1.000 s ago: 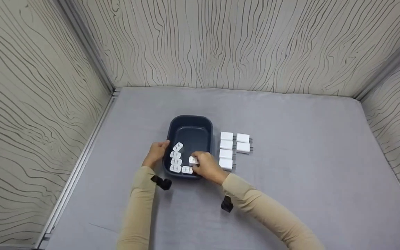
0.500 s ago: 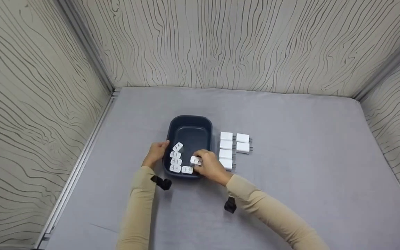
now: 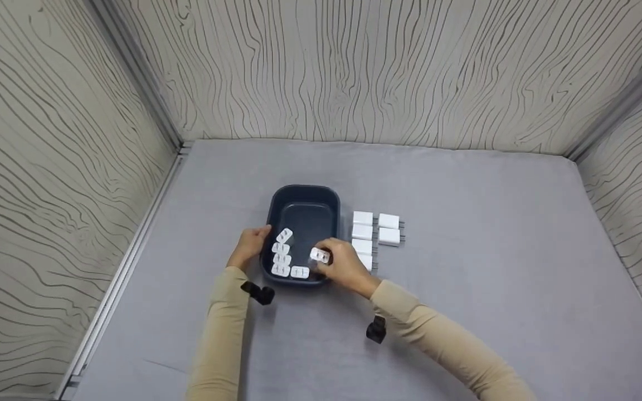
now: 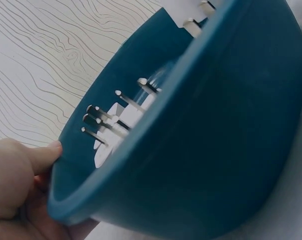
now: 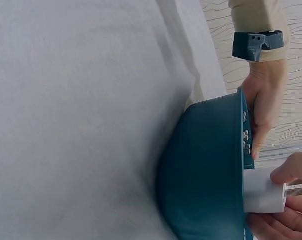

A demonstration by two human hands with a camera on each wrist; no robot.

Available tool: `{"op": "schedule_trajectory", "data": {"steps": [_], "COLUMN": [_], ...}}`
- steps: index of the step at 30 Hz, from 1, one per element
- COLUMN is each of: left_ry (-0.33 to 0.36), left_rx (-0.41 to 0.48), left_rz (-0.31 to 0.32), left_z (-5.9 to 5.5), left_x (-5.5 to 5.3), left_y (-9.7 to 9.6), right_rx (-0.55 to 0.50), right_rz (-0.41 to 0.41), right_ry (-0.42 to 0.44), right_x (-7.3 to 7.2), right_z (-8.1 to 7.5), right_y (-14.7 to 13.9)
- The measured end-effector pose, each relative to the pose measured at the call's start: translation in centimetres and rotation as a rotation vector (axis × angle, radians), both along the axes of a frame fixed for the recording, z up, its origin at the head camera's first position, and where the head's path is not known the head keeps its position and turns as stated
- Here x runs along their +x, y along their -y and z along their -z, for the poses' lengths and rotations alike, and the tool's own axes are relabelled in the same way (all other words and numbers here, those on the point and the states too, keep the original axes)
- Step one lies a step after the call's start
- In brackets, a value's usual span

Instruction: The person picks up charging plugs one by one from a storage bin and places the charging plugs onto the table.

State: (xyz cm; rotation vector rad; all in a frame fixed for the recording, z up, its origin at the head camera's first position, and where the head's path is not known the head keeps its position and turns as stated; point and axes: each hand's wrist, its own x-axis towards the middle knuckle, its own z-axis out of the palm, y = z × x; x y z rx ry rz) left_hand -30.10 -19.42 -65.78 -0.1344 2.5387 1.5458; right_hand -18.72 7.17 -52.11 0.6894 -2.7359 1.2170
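Observation:
A dark blue plastic tub [image 3: 306, 192] stands on the table with several white charger plugs [image 3: 281, 270] inside, prongs up, along its left and near sides. My left hand [image 3: 249, 245] grips the tub's left rim, the thumb over the edge and the fingers beneath, as the left wrist view shows. My right hand [image 3: 348, 267] pinches another white charger [image 3: 320, 255] between thumb and fingers over the tub's near right part. In the right wrist view this charger [image 5: 264, 191] is level with the rim, its metal prongs pointing out of the tub; the rim hides its lower end.
Several more white chargers [image 3: 362, 231] lie on their sides right of the tub, in two columns with prongs pointing right. My right hand partly covers the nearest one. Wood-grain panels [image 3: 343, 72] wall the grey cloth-covered table [image 3: 494, 250] at the back and sides.
My right hand has shifted a little to the right with the charger in its fingers, toward the tub's right rim. The left hand and the tub have stayed in place.

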Motion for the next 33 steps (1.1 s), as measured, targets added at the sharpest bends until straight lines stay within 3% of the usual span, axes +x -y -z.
{"op": "schedule_trajectory", "data": {"steps": [3,5,6,7,8,10,12,14,15,17,18,19,22,33], "left_ry": [-0.033,-0.032,-0.039,-0.040,-0.036,0.007,-0.007,0.042,0.062,0.064,0.067,0.110,0.099,0.117], "left_rx": [-0.015,-0.018,-0.017,-0.015,-0.003,-0.010,0.019,0.019,0.012,0.008,0.005,-0.030,-0.035,-0.035], "left_rz": [-0.002,0.006,0.008,0.010,0.020,0.003,-0.003,-0.023,-0.039,-0.050,-0.048,-0.066,-0.056,-0.068], "left_z": [9.8,11.2,11.1,10.6,7.6,3.3,-0.4,-5.1,-5.3,-8.1,-8.8,-10.1,-10.7,-10.6], "left_x": [-4.9,-5.5,-5.5,-5.2,-3.7,-1.7,0.2,2.5,2.5,4.0,4.3,4.9,5.2,5.1], "left_y": [2.4,2.8,2.8,2.6,2.0,0.8,-0.2,-1.4,-1.6,-2.3,-2.5,-2.9,-3.0,-3.0], "right_rx": [-0.012,-0.025,-0.032,-0.043,-0.057,-0.092,-0.134,-0.180,-0.199,-0.220,-0.228,-0.235,-0.244,-0.284], "right_rz": [0.009,0.016,0.019,0.023,0.025,0.028,0.028,0.029,0.033,0.046,0.054,0.063,0.093,0.144], "right_ry": [-0.001,-0.005,-0.013,-0.016,-0.018,-0.019,-0.009,0.011,0.019,0.024,0.027,0.032,0.036,0.040], "right_x": [0.1,0.1,0.1,0.1,0.0,0.0,-0.1,-0.1,0.0,0.0,0.1,0.1,0.3,0.5], "right_z": [-0.1,-0.2,-0.3,-0.3,-0.4,-0.4,-0.5,-0.5,-0.5,-0.5,-0.5,-0.5,-0.4,-0.3], "right_y": [-0.2,-0.4,-0.5,-0.6,-0.7,-0.9,-1.2,-1.5,-1.6,-1.8,-2.0,-2.1,-2.5,-3.5]}}
